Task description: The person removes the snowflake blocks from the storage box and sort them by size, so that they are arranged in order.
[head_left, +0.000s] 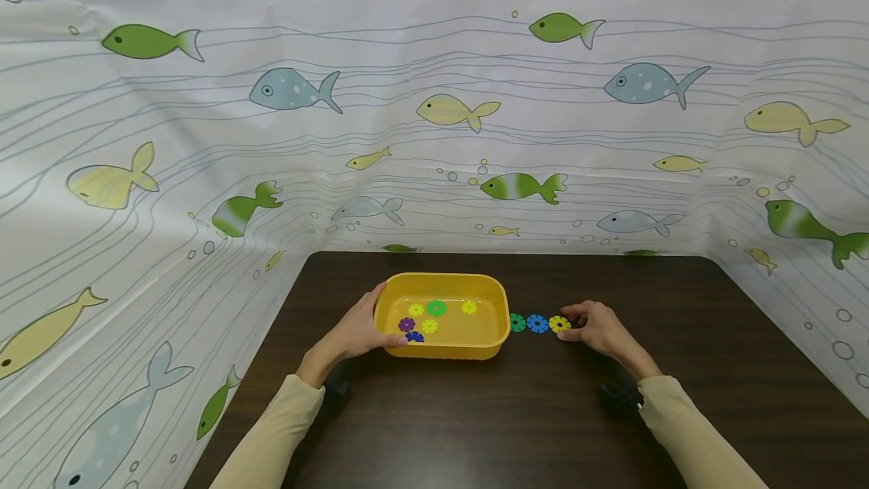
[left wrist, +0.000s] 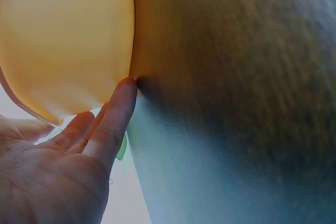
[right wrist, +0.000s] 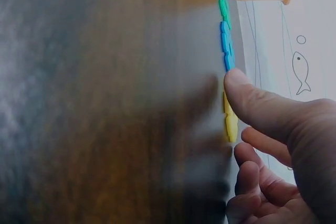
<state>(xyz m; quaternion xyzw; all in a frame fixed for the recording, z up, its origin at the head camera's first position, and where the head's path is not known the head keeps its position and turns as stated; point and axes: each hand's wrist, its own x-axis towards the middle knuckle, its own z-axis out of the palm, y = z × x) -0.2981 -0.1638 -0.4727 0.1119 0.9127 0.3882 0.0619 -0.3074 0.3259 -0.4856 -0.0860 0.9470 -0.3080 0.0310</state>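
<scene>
A yellow plastic basin (head_left: 441, 351) stands on the table with several notched plastic discs on its bottom: yellow, green (head_left: 436, 309), purple (head_left: 406, 324) and dark blue. My left hand (head_left: 362, 327) grips its left end, the thumb over the near rim and the fingers against the outer wall. To the right of the basin, a green disc (head_left: 517, 322), a blue disc (head_left: 537, 324) and a yellow disc (head_left: 560, 324) lie flat in a row. My right hand (head_left: 599, 330) holds the yellow disc at the row's right end between thumb and fingers. The thumb partly hides it in the right wrist view.
The dark wooden table (head_left: 462, 421) stretches out in front of the basin and to both sides. White sheeting (head_left: 434, 44) printed with fish rises behind the table and along its left and right sides.
</scene>
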